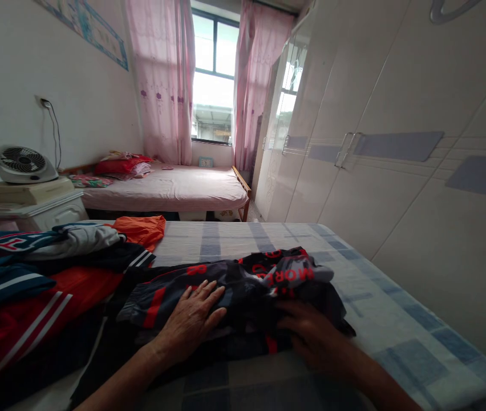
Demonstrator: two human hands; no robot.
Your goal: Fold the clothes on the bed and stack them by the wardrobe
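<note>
A black and grey garment (243, 285) with red lettering lies bunched and partly folded on the bed in front of me. My left hand (198, 311) rests flat on its left part, fingers spread, holding nothing. On the garment's right part is my right hand (311, 331), dark and smeared by motion. Its fingers touch the cloth, but whether they grip it I cannot make out. The right end of the garment is rumpled and slightly blurred.
To the left lies a heap of clothes (50, 308) in red, teal and black, with an orange piece (142, 231) behind. White wardrobes (397, 188) line the right side. Beyond the checked bedsheet (418, 359) stand a pink bed (174, 188) and a fan (23, 162) on a cabinet.
</note>
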